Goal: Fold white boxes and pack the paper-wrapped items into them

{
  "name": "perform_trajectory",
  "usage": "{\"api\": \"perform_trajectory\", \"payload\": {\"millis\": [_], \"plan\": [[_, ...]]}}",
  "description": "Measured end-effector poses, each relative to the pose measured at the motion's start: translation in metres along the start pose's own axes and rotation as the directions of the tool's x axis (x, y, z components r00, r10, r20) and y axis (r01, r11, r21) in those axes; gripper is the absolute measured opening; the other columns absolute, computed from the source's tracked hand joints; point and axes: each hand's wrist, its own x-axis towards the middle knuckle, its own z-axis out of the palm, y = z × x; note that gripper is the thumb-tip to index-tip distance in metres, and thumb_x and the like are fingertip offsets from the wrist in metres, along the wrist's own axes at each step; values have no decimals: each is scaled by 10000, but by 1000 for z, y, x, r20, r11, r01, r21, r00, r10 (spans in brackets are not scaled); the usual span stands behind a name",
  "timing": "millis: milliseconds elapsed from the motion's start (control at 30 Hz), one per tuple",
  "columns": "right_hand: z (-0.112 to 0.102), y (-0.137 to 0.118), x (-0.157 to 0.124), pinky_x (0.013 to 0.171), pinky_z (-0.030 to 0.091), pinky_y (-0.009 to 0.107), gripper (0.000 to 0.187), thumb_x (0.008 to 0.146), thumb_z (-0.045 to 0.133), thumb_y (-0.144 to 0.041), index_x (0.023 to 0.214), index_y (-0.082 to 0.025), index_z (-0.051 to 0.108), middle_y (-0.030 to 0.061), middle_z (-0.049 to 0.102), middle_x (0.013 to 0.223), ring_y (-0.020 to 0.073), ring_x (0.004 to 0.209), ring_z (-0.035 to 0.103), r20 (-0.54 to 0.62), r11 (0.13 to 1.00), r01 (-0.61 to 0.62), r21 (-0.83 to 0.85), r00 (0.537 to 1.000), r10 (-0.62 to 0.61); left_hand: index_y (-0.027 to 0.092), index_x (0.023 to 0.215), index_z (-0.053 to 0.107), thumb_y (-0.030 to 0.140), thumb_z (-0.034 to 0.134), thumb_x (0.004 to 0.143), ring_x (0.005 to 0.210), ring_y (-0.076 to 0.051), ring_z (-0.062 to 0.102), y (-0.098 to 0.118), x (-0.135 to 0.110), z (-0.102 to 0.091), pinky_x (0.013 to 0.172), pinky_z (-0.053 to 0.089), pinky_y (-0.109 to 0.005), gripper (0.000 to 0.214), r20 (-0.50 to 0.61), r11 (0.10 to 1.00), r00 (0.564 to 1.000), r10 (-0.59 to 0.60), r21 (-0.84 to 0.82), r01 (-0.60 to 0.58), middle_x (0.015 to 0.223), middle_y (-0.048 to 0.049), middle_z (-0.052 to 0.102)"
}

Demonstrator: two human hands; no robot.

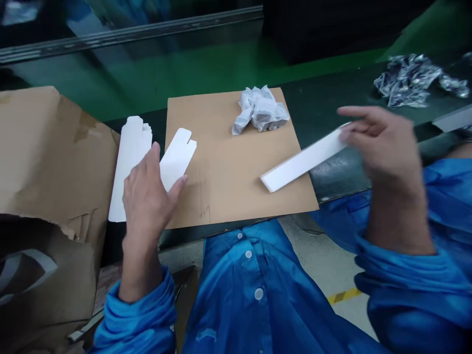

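My left hand (149, 199) is at the left edge of the cardboard sheet, fingers and thumb on either side of a flat white carton (177, 156) with a notched end. Its palm side is hidden from me. Just left of it lies a stack of flat white cartons (129, 172). My right hand (383, 142) pinches the far right end of a long, narrow white box (304, 160), with the index finger stretched out. The box slants, its near left end over the right part of the cardboard sheet (228, 177).
White wrapped packets (260, 109) lie bunched on the sheet's back edge. A large torn cardboard box (51, 157) stands at the left. Crumpled clear plastic bags (413, 81) lie on the dark green work surface at the back right. Another person's blue sleeve (450, 187) shows at the right.
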Motion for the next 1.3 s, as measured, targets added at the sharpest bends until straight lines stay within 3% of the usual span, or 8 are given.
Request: {"api": "perform_trajectory", "payload": {"millis": [200, 300, 467, 567, 700, 900, 1067, 1300], "plan": [[-14, 4, 25, 652, 361, 515, 379, 827, 599, -333, 1100, -111, 738, 165, 671, 1249, 356, 1164, 595, -211, 888, 39, -458, 966, -151, 216, 1363, 540, 513, 693, 819, 1211, -411, 560, -45, 21, 15, 1042, 375, -674, 638, 0, 992, 996, -87, -88, 86, 1072, -73, 679], [55, -45, -37, 843, 521, 411, 464, 892, 606, -284, 1342, -170, 588, 162, 694, 1203, 226, 1052, 676, 131, 968, 196, 155, 967, -217, 256, 1328, 571, 425, 721, 806, 1034, -323, 654, -7, 8, 8, 970, 492, -556, 568, -71, 953, 976, -204, -243, 181, 1002, -42, 683], [139, -113, -94, 861, 568, 321, 567, 937, 560, -331, 1454, -159, 404, 123, 663, 1263, 192, 1047, 673, 422, 719, -122, 685, 870, -254, 222, 1079, 642, 435, 716, 804, 806, -214, 674, 57, -28, -13, 713, 562, -355, 356, 78, 837, 964, -254, -481, 260, 931, -39, 701], [120, -115, -75, 812, 538, 284, 420, 927, 532, -215, 1342, -154, 555, 63, 717, 1132, 182, 991, 676, 500, 793, -31, 609, 791, -353, 252, 1210, 591, 453, 725, 786, 829, -213, 691, 57, -35, -26, 631, 577, -320, 488, 177, 591, 961, -214, -759, 271, 1006, -45, 702], [79, -104, -55, 867, 503, 324, 408, 927, 548, -193, 1329, -225, 607, 32, 698, 1215, 208, 1034, 666, 711, 849, 335, 408, 467, -526, 234, 1103, 706, 417, 784, 736, 672, -149, 639, 39, -30, -31, 535, 506, -233, 417, 255, 527, 927, -273, -767, 366, 815, -13, 703], [78, -96, -91, 864, 489, 477, 778, 865, 681, -408, 1479, -33, 386, 225, 642, 1209, 351, 1041, 605, 628, 606, 789, -97, 521, -578, 211, 926, 755, 415, 802, 718, 501, -79, 500, 40, -32, -19, 435, 381, -174, 295, 251, 578, 881, -402, -677, 457, 624, 23, 644], [80, -84, -92, 928, 462, 461, 590, 937, 546, -267, 1431, 17, 396, 234, 581, 1328, 324, 1134, 561, 621, 466, 884, 39, 344, -704, 208, 999, 765, 357, 759, 765, 523, -89, 559, 34, -25, -40, 437, 436, -160, 278, 577, 687, 817, 14, -599, 411, 675, -4, 686], [77, -77, -84, 1010, 433, 425, 621, 912, 614, -327, 1425, -48, 401, 186, 548, 1402, 281, 1212, 531, 616, 555, 804, 215, 329, -715, 233, 924, 793, 280, 781, 720, 450, -72, 549, 27, -32, -30, 394, 432, -135, 209, 497, 550, 865, 59, -740, 388, 590, 11, 685]]}}
